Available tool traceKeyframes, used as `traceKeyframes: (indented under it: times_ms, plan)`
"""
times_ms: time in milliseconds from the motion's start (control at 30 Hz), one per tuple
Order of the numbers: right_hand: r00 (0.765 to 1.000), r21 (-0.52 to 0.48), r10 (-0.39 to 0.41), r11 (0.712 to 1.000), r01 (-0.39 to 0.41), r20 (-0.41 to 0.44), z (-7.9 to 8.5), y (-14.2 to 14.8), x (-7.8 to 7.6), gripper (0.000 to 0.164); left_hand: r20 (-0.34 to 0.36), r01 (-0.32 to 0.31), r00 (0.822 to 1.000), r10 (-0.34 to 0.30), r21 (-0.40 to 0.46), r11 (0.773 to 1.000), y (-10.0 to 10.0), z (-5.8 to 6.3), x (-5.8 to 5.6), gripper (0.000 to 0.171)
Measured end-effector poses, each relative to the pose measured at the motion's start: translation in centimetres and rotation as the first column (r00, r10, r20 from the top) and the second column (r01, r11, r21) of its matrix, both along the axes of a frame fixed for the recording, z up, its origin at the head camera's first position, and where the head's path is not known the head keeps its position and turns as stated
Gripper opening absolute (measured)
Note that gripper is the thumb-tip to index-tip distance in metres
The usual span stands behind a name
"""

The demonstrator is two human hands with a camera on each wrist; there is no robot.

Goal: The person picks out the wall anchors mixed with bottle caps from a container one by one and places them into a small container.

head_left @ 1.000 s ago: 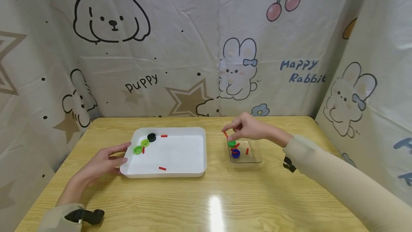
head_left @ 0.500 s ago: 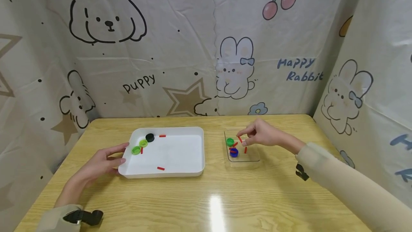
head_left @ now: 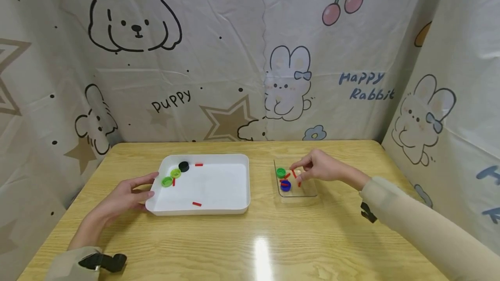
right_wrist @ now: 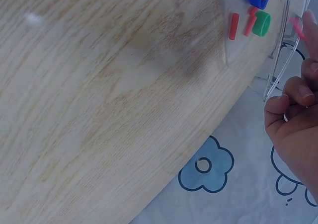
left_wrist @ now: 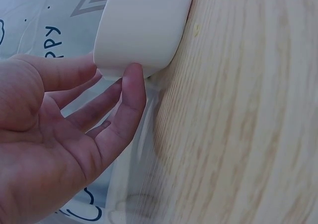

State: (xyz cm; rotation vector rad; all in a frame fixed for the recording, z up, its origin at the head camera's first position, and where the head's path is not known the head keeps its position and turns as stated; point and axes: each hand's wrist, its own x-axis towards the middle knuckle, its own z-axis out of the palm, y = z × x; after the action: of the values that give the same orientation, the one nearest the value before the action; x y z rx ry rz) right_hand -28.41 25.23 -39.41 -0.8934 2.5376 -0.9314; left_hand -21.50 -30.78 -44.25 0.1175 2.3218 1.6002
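Observation:
In the head view, my left hand holds the left end of a white tray; the left wrist view shows a fingertip against its outer wall. Inside the tray lie a black round cap, two light green caps and three short red sticks. On the right, my right hand pinches a red stick between thumb and index finger, low over a clear plastic box. A green cap, a blue cap and several red sticks lie in that box.
Both containers stand on a wooden table, with a gap between them. A printed cloth hangs behind the table and along its sides. Black straps sit on the sleeves at the wrists.
My right hand has moved right and lower with the red stick, from the clear box's far left corner toward its right part. My left hand has kept its place on the tray.

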Motion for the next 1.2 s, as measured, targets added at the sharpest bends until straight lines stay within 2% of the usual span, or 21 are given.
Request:
traceKeyframes:
  times_ms: [200, 400, 467, 600, 667, 767, 833, 1033, 1200]
  plan:
    - [1.000, -0.015, -0.005, 1.000, 0.005, -0.003, 0.8, -0.6, 0.2, 0.035, 0.000, 0.001, 1.000, -0.001, 0.004, 1.000, 0.0, 0.0, 0.0, 0.065]
    - [1.000, 0.002, 0.016, 1.000, -0.016, -0.025, 2.6, -3.0, 0.2, 0.028, 0.002, -0.002, 1.000, 0.002, 0.003, 1.000, -0.2, 0.0, 0.0, 0.065]
    - [0.999, 0.012, 0.036, 0.999, -0.036, -0.012, 3.1, -4.3, 0.3, 0.020, 0.003, 0.000, 1.000, 0.000, 0.005, 1.000, -0.1, 0.0, 0.0, 0.065]
    - [0.994, -0.005, 0.111, 0.994, -0.111, 0.016, 3.7, -7.2, 0.3, 0.013, 0.009, 0.001, 1.000, -0.001, 0.009, 1.000, -0.1, 0.1, 0.1, 0.065]
    - [0.988, -0.017, 0.152, 0.988, -0.152, 0.012, 3.6, -8.7, 0.1, 0.010, 0.009, 0.002, 1.000, -0.002, 0.006, 1.000, -0.1, 0.1, 0.0, 0.065]
    - [0.980, -0.010, 0.199, 0.980, -0.199, -0.015, 3.4, -11.0, -0.1, 0.029, 0.007, 0.003, 1.000, -0.003, 0.004, 1.000, 0.0, 0.1, -0.1, 0.065]
    - [0.975, 0.001, 0.221, 0.975, -0.221, -0.013, 3.1, -12.6, -0.2, 0.033, 0.007, 0.005, 1.000, -0.005, 0.006, 1.000, 0.0, 0.1, -0.1, 0.065]
    - [0.952, 0.039, 0.307, 0.951, -0.306, -0.016, 1.4, -16.8, -0.6, 0.035, 0.006, 0.012, 1.000, -0.013, 0.018, 1.000, -0.1, 0.1, 0.1, 0.064]
    - [0.930, 0.031, 0.368, 0.930, -0.367, -0.005, -0.1, -19.8, -0.9, 0.035, -0.003, 0.015, 1.000, -0.015, 0.023, 1.000, -0.2, 0.2, 0.1, 0.065]
